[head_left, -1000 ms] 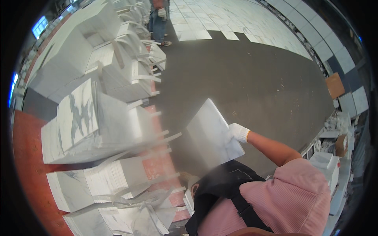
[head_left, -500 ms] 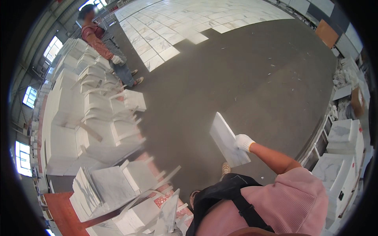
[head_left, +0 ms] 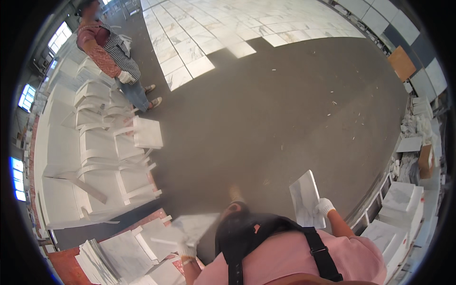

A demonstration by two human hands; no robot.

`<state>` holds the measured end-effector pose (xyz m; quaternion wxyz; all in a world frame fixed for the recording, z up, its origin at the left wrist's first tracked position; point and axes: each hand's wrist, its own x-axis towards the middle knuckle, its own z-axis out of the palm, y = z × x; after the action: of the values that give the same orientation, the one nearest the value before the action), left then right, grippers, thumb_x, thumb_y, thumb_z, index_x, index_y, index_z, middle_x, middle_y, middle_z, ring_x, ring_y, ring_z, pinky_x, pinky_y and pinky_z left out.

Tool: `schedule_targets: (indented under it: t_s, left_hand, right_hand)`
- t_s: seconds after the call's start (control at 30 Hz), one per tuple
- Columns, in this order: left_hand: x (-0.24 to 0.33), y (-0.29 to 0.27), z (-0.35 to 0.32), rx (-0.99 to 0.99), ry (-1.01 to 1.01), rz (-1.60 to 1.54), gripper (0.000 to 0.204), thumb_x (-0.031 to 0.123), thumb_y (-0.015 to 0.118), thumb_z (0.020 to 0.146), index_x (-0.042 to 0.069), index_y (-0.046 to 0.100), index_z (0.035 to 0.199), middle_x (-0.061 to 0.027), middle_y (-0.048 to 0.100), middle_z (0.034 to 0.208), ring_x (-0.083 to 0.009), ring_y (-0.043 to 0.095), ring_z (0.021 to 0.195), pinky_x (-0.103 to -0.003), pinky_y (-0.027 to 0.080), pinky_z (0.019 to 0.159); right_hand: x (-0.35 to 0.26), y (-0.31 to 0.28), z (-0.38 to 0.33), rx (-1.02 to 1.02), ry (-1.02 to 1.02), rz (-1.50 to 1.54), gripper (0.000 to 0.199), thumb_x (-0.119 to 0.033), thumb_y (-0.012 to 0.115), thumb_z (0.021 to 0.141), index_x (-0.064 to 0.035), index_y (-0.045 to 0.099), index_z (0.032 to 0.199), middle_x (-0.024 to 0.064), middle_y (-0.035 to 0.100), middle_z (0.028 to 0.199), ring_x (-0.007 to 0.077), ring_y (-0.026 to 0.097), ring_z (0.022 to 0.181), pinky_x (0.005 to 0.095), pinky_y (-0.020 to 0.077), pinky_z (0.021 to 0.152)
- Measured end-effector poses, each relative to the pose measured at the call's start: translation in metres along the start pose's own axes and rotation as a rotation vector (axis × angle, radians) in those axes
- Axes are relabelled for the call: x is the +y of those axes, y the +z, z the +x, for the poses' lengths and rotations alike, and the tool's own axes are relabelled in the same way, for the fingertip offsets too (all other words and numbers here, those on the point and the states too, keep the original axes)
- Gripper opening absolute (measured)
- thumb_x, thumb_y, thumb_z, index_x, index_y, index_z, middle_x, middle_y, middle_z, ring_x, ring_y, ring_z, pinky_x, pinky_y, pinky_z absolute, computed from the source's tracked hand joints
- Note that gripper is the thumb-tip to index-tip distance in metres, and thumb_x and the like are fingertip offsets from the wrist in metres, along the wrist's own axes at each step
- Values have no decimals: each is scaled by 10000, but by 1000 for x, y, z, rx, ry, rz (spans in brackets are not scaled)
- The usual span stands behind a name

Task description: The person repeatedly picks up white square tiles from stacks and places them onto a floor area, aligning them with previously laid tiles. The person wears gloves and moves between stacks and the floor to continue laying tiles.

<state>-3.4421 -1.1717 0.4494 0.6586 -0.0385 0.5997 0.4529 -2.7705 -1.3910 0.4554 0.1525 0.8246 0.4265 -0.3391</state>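
The gloved right hand (head_left: pixel 324 207) still grips a white marble-veined rectangular tile (head_left: pixel 306 199) by its edge, now carried further right over the grey floor (head_left: pixel 266 109). The gloved left hand (head_left: pixel 187 251) has newly closed on a second pale tile (head_left: pixel 192 227) above the stacked tiles (head_left: pixel 114 259).

Stacked tile racks (head_left: pixel 99 161) fill the frame's left, a co-worker (head_left: pixel 111 57) at their upper end. Laid tiles (head_left: pixel 228 28) cover the floor at top. Boxes (head_left: pixel 403 199) line the right edge; loose slabs (head_left: pixel 118 256) lie lower left.
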Motion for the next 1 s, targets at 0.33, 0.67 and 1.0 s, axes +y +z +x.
schedule_targets:
  t_s: [0.33, 0.67, 1.0]
  left_hand:
    - [72, 319, 178, -193, 132, 423, 413, -32, 578, 832, -19, 581, 1245, -139, 678, 1105, -312, 690, 973, -433, 593, 869]
    - [84, 672, 148, -127, 133, 273, 344, 42, 636, 838, -40, 664, 1170, -103, 701, 1025, -222, 679, 861, -315, 559, 758]
    - [102, 915, 242, -232, 129, 255, 248, 6, 644, 822, -1, 627, 1070, -30, 635, 854, -123, 569, 610, -262, 491, 506]
  right_hand:
    - [42, -76, 72, -119, 434, 626, 331, -61, 819, 683, 38, 737, 987, 162, 760, 852, 291, 726, 767, 414, 568, 704]
    - [97, -252, 335, -121, 285, 594, 336, 27, 707, 682, 50, 729, 1016, 154, 755, 903, 260, 722, 763, 397, 576, 703]
    - [21, -566, 553, 26, 258, 993, 333, 27, 660, 697, 46, 727, 1022, 132, 748, 897, 242, 720, 778, 383, 579, 702]
